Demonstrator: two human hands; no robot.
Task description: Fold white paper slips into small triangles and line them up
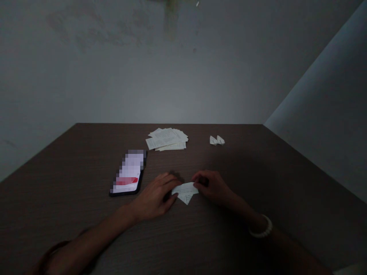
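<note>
A small folded piece of printed paper (185,190) lies low over the dark table, a triangular point of it facing me. My left hand (157,194) pinches its left end between thumb and fingers. At the right end, the thumb and index finger of my right hand (211,186) are closed on the paper's edge. Left of my left hand lies a phone (128,172) with a lit, pixelated screen and a red patch near its lower end.
A loose pile of printed paper slips (168,139) lies towards the back of the brown table (86,152). To its right sits a small folded white paper piece (217,140) with two raised points. A grey wall (172,84) rises behind the table's far edge.
</note>
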